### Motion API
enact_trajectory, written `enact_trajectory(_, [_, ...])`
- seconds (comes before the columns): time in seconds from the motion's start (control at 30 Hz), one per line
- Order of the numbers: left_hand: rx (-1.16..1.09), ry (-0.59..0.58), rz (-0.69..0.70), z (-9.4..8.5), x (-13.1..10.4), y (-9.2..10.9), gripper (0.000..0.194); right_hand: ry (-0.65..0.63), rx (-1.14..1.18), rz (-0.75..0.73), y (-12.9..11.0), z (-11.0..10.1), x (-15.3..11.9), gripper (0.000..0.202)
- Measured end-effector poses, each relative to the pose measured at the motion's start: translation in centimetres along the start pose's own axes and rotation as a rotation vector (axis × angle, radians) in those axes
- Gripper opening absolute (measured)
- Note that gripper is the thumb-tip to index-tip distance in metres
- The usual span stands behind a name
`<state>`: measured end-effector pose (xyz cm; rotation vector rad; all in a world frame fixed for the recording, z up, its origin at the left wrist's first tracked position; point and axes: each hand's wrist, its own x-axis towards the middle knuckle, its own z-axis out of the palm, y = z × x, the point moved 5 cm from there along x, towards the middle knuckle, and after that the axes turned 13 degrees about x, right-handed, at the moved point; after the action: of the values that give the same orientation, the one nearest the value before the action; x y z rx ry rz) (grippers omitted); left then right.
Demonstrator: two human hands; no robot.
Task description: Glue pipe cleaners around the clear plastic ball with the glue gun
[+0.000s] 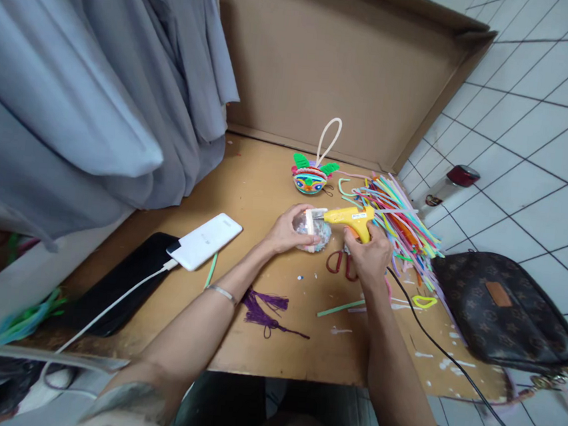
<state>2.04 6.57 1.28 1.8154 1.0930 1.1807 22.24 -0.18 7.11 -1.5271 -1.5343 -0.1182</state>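
Observation:
My left hand [287,230] is wrapped round a clear plastic ball [321,233] with a white strip across it; whitish bits show inside or behind its wall. A yellow hot glue gun [346,216] is gripped by my right hand [371,251], its nozzle pointing left and close against the ball. I cannot tell whether the tip touches. Partly under my right hand lie red-handled scissors [342,264]. Beyond the ball sits a colourful lion-head ornament [311,177] with green ears and a white loop. Nearer me lies a purple tassel [265,308].
Many coloured pipe cleaners [403,224] are heaped at the right, near a lidded bottle [444,188] and a brown patterned bag [506,308]. A black cord [433,331] trails rightward. On the left are a white power bank [208,240] and grey cloth [176,82]. Cardboard [338,64] stands behind.

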Motion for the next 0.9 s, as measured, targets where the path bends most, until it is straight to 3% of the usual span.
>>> enact_trajectory(0.33, [-0.010,-0.008,-0.021,-0.06,0.06,-0.10,0.077,0.001,0.030,0.073,0.11,0.08,-0.07,0.032])
enact_trajectory(0.9, [-0.057,-0.041,-0.013,0.07,-0.07,0.35,0.077,0.028,0.054,0.046,0.09,-0.05,0.04,0.031])
